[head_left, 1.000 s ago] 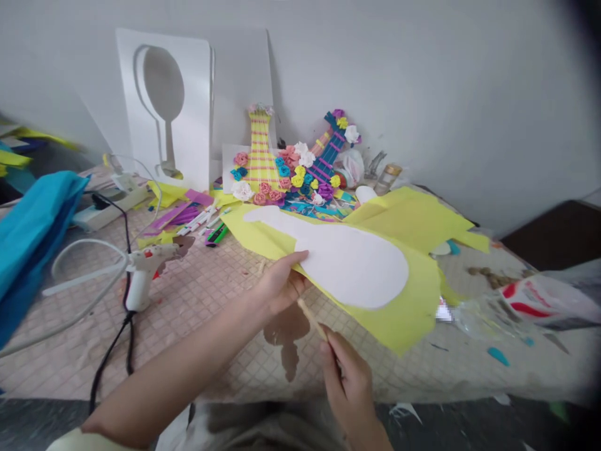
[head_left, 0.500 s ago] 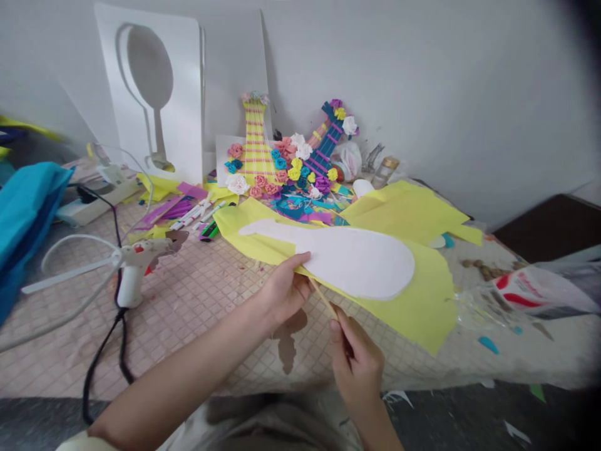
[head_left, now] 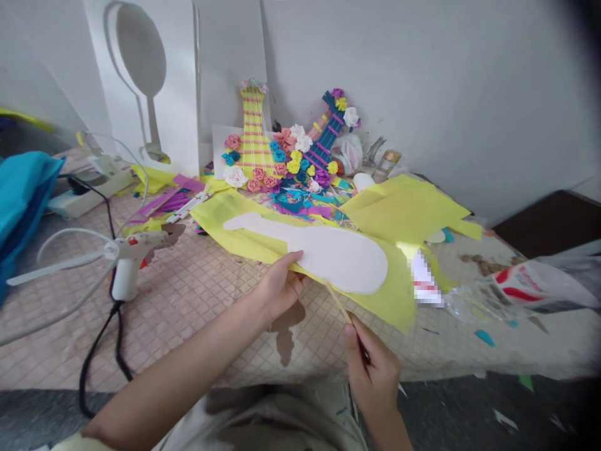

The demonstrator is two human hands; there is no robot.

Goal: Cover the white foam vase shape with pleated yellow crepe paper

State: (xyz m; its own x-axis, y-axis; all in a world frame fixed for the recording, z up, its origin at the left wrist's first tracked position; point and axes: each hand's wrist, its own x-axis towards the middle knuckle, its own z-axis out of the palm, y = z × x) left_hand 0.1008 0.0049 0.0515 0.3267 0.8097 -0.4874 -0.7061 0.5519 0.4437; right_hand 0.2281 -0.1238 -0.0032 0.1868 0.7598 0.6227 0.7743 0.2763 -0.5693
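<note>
My left hand (head_left: 282, 285) is closed on the near edge of a white guitar-shaped cutout (head_left: 345, 257) and the yellow sheet (head_left: 394, 310) under it. Its thumb lies on top, at the near side of the cutout, and the other fingers are mostly hidden beneath. In my right hand (head_left: 375, 363) is a thin wooden stick (head_left: 339, 303), gripped near its lower end. The stick's tip reaches the near edge of the cutout, right of my left hand; whether it touches cannot be told.
A white glue gun (head_left: 129, 266) with cables stands at left, near blue fabric-like material (head_left: 25, 207). Behind are flower-decorated yellow (head_left: 253, 134) and blue (head_left: 328, 141) guitar shapes, a cut-out white board (head_left: 176, 81), another yellow sheet (head_left: 408, 210), and a plastic bag (head_left: 539, 285) at right.
The cutout and yellow sheet have shifted left with my left hand. My right hand has moved right and slightly down, drawing the stick's tip away from my left fingers.
</note>
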